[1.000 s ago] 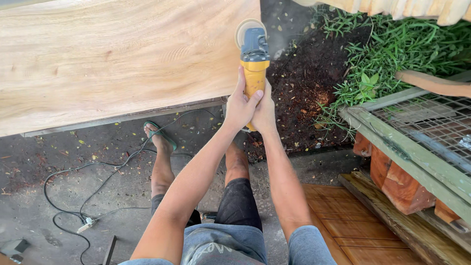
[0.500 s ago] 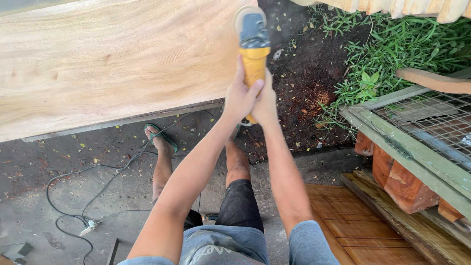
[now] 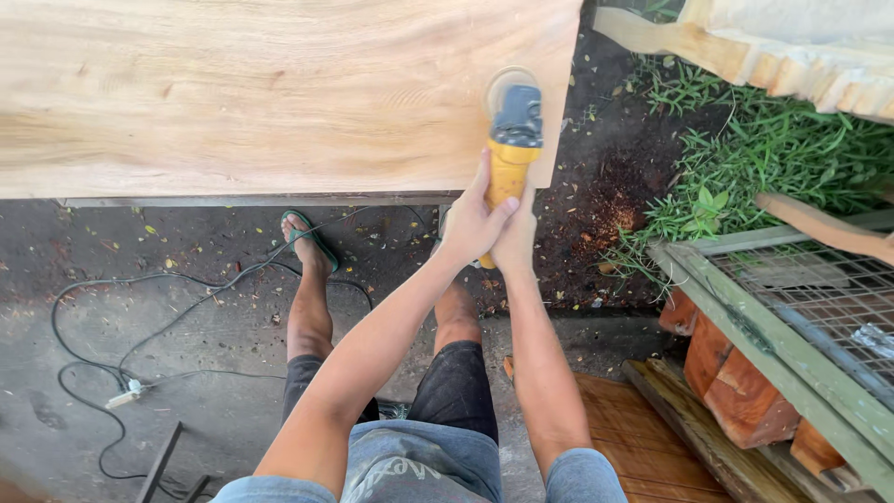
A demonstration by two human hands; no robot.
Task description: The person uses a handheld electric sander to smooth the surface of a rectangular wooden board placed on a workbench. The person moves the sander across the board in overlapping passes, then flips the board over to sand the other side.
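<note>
- Nearest to the camera are the person's own knees in dark shorts and two bare arms, which stretch forward and meet over one tool.
- The left hand [image 3: 472,222] is closed around the yellow handle of the grinder [image 3: 510,154]; its fingers wrap the handle from the left side.
- The right hand [image 3: 517,237] is also closed on the same handle, just beside the left hand and a little lower, so it is partly hidden behind it.
- The grinder lies straight ahead of both hands. Its long axis runs away from the body, with the dark head and the round disc at the far end.
- The disc rests on the wooden slab [image 3: 279,93], near its right end and close to the near edge. Both hands are about equally near to the slab.
- The slab is wide, pale and smooth, with visible grain, and it lies across the view like a bench top.
- Under the slab is a grey concrete floor [image 3: 186,373] with a black cable [image 3: 84,289] in loops, and a foot in a green sandal [image 3: 307,237].
- To the right stand a green frame with wire mesh [image 3: 792,307] and red-brown wooden blocks.
- Further away are dark soil and green grass [image 3: 773,158].
</note>
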